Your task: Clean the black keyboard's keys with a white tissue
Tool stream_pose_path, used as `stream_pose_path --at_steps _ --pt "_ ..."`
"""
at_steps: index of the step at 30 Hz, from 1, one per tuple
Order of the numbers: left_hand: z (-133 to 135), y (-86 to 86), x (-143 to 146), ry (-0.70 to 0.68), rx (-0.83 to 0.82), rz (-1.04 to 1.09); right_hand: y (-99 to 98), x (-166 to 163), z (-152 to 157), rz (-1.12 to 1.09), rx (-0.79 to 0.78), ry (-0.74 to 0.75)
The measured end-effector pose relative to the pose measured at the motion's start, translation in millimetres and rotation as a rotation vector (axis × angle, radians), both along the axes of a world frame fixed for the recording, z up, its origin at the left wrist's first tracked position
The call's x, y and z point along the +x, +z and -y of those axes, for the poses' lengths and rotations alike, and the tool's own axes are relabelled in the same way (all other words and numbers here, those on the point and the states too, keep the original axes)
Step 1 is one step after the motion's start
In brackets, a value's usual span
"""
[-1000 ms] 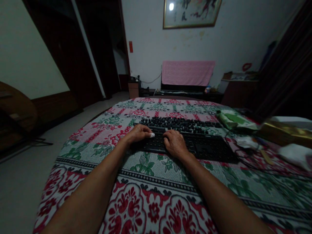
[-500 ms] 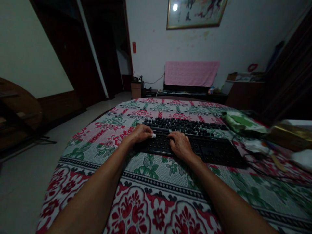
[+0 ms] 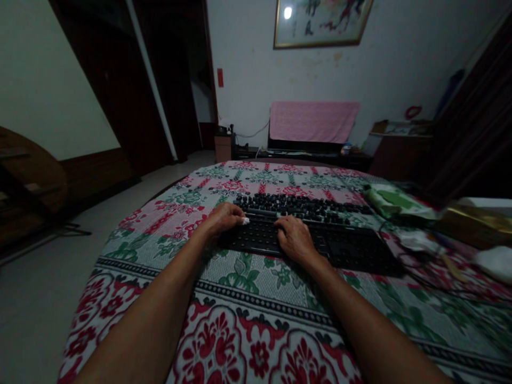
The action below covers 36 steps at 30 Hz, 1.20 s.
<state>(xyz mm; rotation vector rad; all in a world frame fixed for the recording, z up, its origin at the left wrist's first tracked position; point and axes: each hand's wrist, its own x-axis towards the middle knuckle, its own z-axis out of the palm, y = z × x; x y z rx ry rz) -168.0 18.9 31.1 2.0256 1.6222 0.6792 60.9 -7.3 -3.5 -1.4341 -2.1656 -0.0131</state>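
A black keyboard (image 3: 256, 242) with its keycaps off lies across the patterned tablecloth (image 3: 248, 282). At its upper left, my left hand (image 3: 224, 217) pinches a small white wad of tissue (image 3: 245, 221) against the key bed. My right hand (image 3: 294, 236) rests on the keyboard's middle, its fingers curled over the upper edge; whether anything is under those fingertips is hidden. Just behind the keyboard, many loose black keycaps (image 3: 296, 203) lie in a long band.
To the right lie a green-and-white packet (image 3: 396, 202), a crumpled white tissue (image 3: 422, 241), a gold box (image 3: 478, 223) and a yellowish brush-like handle (image 3: 455, 268). A dark cable (image 3: 424, 280) runs among them. A pink cloth (image 3: 314, 121) hangs over a screen by the far wall.
My left hand has slid slightly left along the keyboard's top with the white tissue. My right hand has stayed nearly in place.
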Motion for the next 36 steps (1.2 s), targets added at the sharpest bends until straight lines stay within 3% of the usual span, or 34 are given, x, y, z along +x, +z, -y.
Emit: stream_pose_path --at_steps 2,10,17,23,28,36 --pt "0 0.9 -3 0.016 -0.021 0.046 0.4 0 0 0.004 -0.003 -0.001" --pt "9 4.6 14 -0.217 -0.096 -0.016 3.3 -1 3 0.019 -0.008 -0.005" --pt "9 5.7 11 -0.073 -0.133 0.018 2.8 0 2 0.009 -0.011 -0.002" --pt "8 3.8 17 -0.232 -0.145 -0.009 1.9 0 2 0.013 0.001 0.001" --pt "12 7.5 16 -0.162 -0.185 -0.024 2.2 0 2 0.013 -0.006 -0.001" --pt "13 8.5 18 -0.234 -0.121 -0.049 1.9 0 3 0.021 0.012 -0.005"
